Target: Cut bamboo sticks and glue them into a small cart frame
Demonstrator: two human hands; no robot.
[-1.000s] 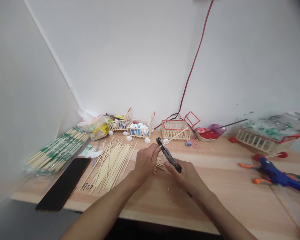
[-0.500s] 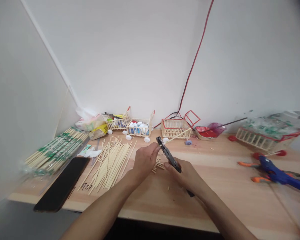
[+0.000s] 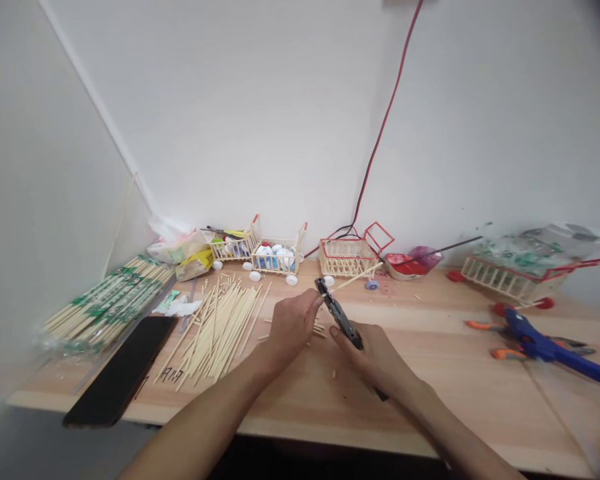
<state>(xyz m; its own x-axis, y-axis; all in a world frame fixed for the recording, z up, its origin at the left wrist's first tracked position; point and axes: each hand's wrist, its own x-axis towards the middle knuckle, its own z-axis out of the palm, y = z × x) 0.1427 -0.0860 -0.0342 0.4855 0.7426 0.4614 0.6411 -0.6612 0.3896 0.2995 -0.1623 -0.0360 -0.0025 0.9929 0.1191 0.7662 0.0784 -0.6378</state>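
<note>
My left hand (image 3: 294,325) is closed, pinching a thin wooden stick (image 3: 357,277) near one end. The stick slants up and to the right, its far part in front of a small cart. Wrapped around dark metal pliers (image 3: 344,319), my right hand (image 3: 377,352) keeps their head against the stick, close to my left fingertips. Whether the jaws have bitten into it is too small to tell. Short stick pieces (image 3: 320,329) lie behind and beneath my hands. To the left spreads a loose pile of long wooden sticks (image 3: 225,327).
Small stick-built carts (image 3: 275,263) line the wall, including a red-trimmed one (image 3: 347,257). Packed sticks (image 3: 113,300) and a black phone (image 3: 123,370) lie left. A red-filled bowl (image 3: 405,265), a blue glue gun (image 3: 545,347) and orange-handled pliers (image 3: 505,353) are on the right.
The view has turned slightly, so things on the right sit a little further left. Both hands keep nearly the same pose on the stick and pliers.
</note>
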